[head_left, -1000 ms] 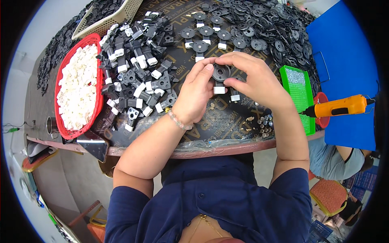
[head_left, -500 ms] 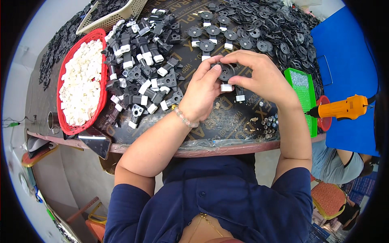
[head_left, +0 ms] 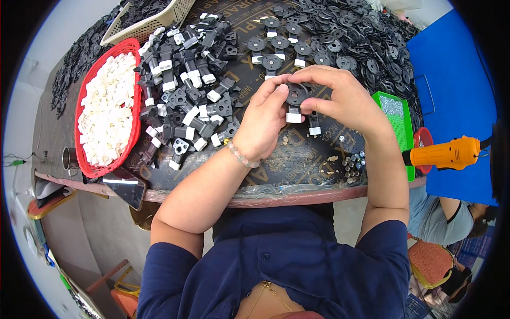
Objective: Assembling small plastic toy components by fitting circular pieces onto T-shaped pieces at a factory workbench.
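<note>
Over the middle of the table, my left hand (head_left: 266,106) grips a black plastic bracket with a white end piece (head_left: 293,116) pointing toward me. A round black disc (head_left: 296,94) with a centre hole sits on top of the bracket, my left thumb lying on its edge. My right hand (head_left: 334,95) curves round the disc's far and right sides, index finger and thumb at its rim. Just beneath my right thumb, another white-tipped bracket (head_left: 314,127) lies on the table. Several disc-topped brackets (head_left: 271,63) stand in rows beyond my hands.
Left are a heap of white-tipped brackets (head_left: 186,80) and a red basket (head_left: 139,106) of white pieces. Loose discs (head_left: 340,32) pile at the far right. A green tray (head_left: 410,143) of screws, an orange electric screwdriver (head_left: 446,154) and small metal cylinders (head_left: 354,165) are on the right.
The bracket has turned slightly in my left hand, its white end now a little lower and further left. The orange screwdriver has swung slightly toward me. My hands stay nearly in place.
</note>
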`<action>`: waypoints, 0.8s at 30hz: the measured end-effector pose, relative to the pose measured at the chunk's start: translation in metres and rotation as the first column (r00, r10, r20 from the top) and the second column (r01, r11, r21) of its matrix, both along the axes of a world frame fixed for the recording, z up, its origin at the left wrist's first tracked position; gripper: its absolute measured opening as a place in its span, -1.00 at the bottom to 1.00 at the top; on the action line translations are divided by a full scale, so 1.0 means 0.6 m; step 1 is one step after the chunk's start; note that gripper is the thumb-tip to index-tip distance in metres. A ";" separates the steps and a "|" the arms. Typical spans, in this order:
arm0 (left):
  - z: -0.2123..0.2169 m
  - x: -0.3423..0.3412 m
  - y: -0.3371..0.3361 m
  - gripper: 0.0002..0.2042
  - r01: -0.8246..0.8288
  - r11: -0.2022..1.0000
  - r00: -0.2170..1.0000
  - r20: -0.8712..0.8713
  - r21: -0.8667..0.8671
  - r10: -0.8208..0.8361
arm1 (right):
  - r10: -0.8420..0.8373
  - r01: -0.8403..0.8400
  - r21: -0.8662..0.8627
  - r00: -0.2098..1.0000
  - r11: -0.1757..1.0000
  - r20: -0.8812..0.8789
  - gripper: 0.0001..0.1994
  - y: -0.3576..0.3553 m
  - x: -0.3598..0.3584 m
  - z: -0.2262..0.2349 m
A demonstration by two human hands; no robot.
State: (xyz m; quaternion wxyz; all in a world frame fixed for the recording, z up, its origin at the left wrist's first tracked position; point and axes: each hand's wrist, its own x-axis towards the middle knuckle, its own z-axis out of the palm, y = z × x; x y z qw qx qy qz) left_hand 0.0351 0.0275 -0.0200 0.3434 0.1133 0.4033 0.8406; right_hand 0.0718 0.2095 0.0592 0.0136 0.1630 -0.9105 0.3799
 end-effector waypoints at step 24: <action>0.010 -0.003 0.000 -0.63 -0.019 0.999 0.995 0.095 0.031 0.016 | -0.050 0.046 -0.049 0.995 0.998 -0.091 -0.55 0.004 0.000 -0.028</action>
